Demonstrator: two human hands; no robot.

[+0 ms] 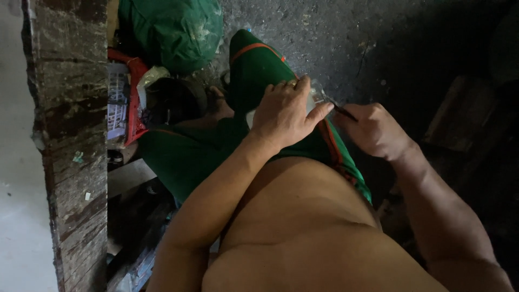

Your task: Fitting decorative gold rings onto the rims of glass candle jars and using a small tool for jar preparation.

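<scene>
Much of what you hold is hidden: your left hand [284, 114] lies palm-down over a small clear, pale object [316, 95] resting on your thigh in the green shorts with orange trim [254, 67], and only its glinting edge shows past your knuckles, too little to tell what it is. Your left grip is curled over it, thumb stretched toward your right hand [373, 130], whose grip is closed in a fist around a thin dark tool [341, 111] with its tip touching that object. The dark concrete floor [335, 32] swallows detail to the right.
</scene>
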